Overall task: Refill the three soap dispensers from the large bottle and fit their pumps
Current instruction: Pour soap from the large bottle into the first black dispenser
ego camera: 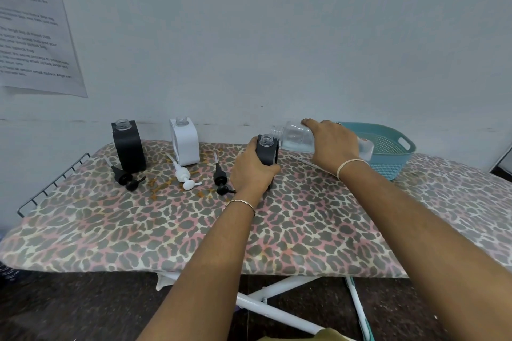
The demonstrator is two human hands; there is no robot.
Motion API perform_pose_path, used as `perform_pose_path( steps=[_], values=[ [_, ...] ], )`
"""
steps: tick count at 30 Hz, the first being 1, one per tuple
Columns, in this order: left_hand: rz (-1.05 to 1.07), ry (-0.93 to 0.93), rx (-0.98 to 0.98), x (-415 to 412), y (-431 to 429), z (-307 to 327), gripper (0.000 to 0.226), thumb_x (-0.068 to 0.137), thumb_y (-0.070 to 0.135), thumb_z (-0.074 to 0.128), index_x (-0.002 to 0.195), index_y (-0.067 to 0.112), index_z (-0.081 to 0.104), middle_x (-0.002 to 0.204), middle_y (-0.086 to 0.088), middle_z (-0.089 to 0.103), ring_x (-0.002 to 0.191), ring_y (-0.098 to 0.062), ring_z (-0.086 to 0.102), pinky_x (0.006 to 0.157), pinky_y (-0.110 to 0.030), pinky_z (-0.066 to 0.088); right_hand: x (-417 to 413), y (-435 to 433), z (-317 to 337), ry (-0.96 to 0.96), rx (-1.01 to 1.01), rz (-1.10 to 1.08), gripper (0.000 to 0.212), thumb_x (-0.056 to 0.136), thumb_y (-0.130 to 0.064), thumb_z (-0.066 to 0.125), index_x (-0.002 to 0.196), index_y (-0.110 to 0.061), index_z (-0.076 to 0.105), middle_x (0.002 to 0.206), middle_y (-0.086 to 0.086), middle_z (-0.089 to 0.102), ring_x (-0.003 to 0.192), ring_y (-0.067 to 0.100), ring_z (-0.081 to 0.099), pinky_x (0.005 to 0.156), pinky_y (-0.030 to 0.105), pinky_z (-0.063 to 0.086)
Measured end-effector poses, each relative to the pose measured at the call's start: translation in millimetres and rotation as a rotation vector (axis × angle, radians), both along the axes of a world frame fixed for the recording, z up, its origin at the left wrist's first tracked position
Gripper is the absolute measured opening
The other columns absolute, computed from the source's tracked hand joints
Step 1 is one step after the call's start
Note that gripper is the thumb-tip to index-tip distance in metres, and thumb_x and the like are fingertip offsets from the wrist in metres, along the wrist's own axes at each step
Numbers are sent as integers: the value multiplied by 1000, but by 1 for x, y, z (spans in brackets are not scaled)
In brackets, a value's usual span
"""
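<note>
The left hand (253, 171) grips a dark dispenser (268, 152) standing on the surface (304, 230). The right hand (332, 144) holds the large bottle (296, 137) tipped sideways, its mouth just above the dispenser's open neck. Further left stand a black dispenser (128, 147) and a white dispenser (185, 142), with three pumps (184, 174) lying in front. A basket (388, 147) sits behind the right hand.
</note>
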State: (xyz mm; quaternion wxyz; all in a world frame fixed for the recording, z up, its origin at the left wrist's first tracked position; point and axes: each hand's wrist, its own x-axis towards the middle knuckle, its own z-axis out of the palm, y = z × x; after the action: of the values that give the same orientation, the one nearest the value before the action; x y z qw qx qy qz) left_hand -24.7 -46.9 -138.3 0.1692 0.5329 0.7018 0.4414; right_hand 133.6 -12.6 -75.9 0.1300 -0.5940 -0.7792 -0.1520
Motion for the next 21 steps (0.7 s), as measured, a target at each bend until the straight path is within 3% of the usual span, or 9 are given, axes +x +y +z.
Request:
perform_pose_path(
  steps=[8,21],
  values=[
    [-1,11,13,0,0,0,75,65,30,75,134,35,45,110,6,65,95,-20,61,66,-27,44,0,2,3,-7,-3,7,69,78,-5,63,139,-30,41,102,6,62,97,29,60,66,33,40],
    [0,20,14,0,0,-1,76,66,30,74,135,35,44,111,5,65,96,-21,61,69,-31,51,0,2,8,-30,13,26,67,79,0,58,138,-28,42,102,7,61,97,30,59,65,33,41]
  ],
)
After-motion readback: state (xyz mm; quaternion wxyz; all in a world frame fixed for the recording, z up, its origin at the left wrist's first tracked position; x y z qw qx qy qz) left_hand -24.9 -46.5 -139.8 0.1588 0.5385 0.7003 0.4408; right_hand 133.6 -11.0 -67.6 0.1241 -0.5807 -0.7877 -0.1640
